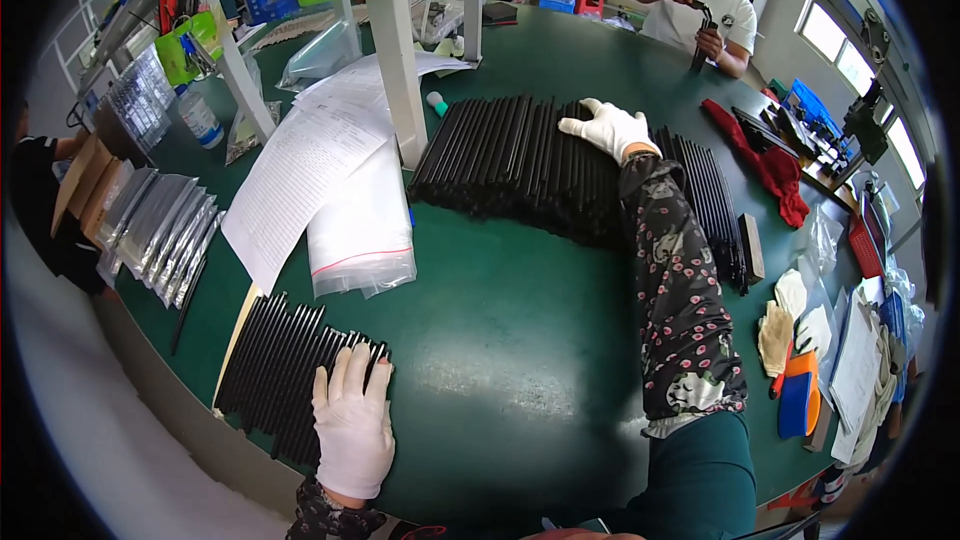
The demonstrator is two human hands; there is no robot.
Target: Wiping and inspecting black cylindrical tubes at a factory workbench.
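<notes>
My left hand (352, 422), in a white glove, lies flat with fingers spread on a row of black rods (275, 365) laid side by side at the near left of the green table (510, 340). My right hand (607, 127), also in a white glove, reaches far across and rests palm down on a large pile of long black rods (510, 165) in the middle of the table. Its fingers are spread over the rods, not closed around any. A flowered sleeve covers my right forearm.
Clear plastic bags (360, 230) and printed sheets (300, 175) lie left of the big pile, beside white posts (400, 60). More black rods (715, 205), a red cloth (770, 165), gloves and an orange-blue tool (798, 395) sit right. A person (700, 0) works at the far side.
</notes>
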